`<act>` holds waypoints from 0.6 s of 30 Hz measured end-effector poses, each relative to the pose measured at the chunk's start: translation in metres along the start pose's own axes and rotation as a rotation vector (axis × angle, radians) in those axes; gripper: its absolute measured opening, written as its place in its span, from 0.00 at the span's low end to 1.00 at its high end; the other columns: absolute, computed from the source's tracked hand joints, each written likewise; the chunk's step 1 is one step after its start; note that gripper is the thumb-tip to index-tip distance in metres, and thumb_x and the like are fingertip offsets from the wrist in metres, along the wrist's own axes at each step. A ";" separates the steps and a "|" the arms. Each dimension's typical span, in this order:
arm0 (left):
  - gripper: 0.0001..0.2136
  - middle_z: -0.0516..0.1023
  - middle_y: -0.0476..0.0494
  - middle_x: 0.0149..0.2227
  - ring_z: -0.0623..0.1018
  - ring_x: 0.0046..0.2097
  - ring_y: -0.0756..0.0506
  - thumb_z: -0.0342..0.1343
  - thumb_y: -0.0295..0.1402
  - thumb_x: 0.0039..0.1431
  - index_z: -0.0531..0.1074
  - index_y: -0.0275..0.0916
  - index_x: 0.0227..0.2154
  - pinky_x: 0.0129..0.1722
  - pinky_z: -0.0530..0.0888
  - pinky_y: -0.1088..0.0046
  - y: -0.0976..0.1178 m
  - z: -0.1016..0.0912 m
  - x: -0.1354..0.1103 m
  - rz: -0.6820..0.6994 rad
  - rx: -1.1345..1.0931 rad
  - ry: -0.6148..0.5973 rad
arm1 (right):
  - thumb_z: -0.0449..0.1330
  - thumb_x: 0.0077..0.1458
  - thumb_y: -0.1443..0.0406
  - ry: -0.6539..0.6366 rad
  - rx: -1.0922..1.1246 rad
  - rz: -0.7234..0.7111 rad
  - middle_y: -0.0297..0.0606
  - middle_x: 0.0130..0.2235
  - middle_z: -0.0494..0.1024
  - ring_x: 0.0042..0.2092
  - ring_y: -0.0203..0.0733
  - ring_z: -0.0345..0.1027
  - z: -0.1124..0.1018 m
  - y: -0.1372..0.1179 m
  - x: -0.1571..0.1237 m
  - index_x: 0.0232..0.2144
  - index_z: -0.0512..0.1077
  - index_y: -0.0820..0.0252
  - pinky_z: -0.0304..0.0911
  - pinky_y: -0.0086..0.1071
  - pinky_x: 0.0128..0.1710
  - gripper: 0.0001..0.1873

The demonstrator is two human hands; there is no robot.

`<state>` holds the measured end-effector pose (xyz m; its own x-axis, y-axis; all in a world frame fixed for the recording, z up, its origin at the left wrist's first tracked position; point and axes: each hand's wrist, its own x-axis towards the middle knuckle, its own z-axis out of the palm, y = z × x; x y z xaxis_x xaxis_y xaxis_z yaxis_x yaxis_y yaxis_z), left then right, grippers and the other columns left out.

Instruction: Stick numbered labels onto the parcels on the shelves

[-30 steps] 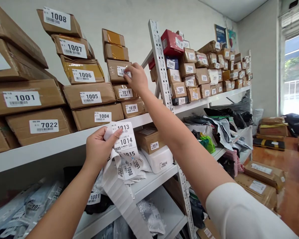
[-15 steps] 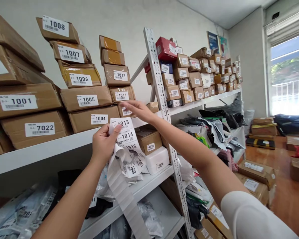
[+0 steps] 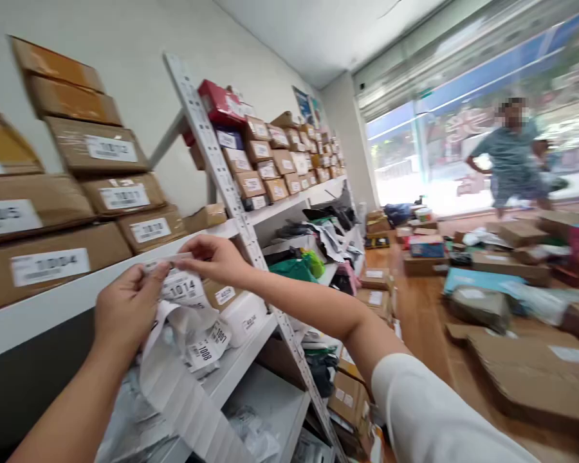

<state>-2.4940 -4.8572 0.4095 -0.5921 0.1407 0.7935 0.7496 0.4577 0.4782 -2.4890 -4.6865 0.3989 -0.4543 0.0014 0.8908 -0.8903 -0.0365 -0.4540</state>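
My left hand (image 3: 125, 308) grips a long strip of printed number labels (image 3: 181, 289) between thumb and fingers. The label reading 1014 shows near its top, with 1007 and 1008 on a folded part, and pale backing paper (image 3: 183, 392) trails down. My right hand (image 3: 215, 260) pinches the top edge of the strip beside my left thumb; the label there is mostly covered by fingers. Behind the hands, cardboard boxes labelled 1010 (image 3: 152, 228), 1011 (image 3: 124, 193), 1012 (image 3: 96, 148) and 1004 (image 3: 53, 260) are stacked on the white shelf (image 3: 96, 283).
A perforated metal post (image 3: 222, 167) divides the shelving. Beyond it stand rows of small labelled boxes (image 3: 260, 151) above bagged parcels (image 3: 292, 267). Cartons and a large flat box (image 3: 540, 366) lie across the wooden floor. A person (image 3: 511, 157) stands near the bright storefront.
The view has swung right, bringing the floor parcels and a person into sight. My right hand has come from the box labels to the strip's top edge and pinches it.
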 end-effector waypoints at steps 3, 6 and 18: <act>0.21 0.69 0.51 0.20 0.67 0.24 0.49 0.52 0.54 0.56 0.72 0.40 0.25 0.22 0.61 0.73 -0.010 0.000 -0.014 -0.019 0.151 0.008 | 0.68 0.45 0.54 0.121 -0.123 -0.006 0.29 0.27 0.71 0.28 0.31 0.64 0.011 -0.007 -0.023 0.33 0.73 0.59 0.63 0.24 0.30 0.17; 0.20 0.70 0.50 0.23 0.66 0.25 0.49 0.50 0.53 0.57 0.73 0.41 0.28 0.23 0.62 0.72 -0.017 0.001 -0.035 -0.006 0.003 0.004 | 0.69 0.44 0.53 0.227 -0.184 0.058 0.31 0.31 0.75 0.31 0.33 0.67 0.025 -0.012 -0.044 0.35 0.75 0.57 0.66 0.26 0.34 0.18; 0.17 0.75 0.51 0.25 0.71 0.28 0.49 0.60 0.48 0.50 0.76 0.37 0.31 0.28 0.68 0.76 -0.034 -0.033 -0.047 -0.021 -0.334 -0.013 | 0.65 0.51 0.63 0.206 -0.445 -0.111 0.34 0.33 0.77 0.35 0.34 0.70 0.077 -0.024 -0.032 0.30 0.74 0.59 0.66 0.29 0.40 0.05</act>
<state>-2.4812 -4.9086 0.3684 -0.6110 0.1464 0.7780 0.7911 0.1478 0.5935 -2.4504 -4.7629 0.3829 -0.3130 0.1802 0.9325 -0.8403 0.4050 -0.3603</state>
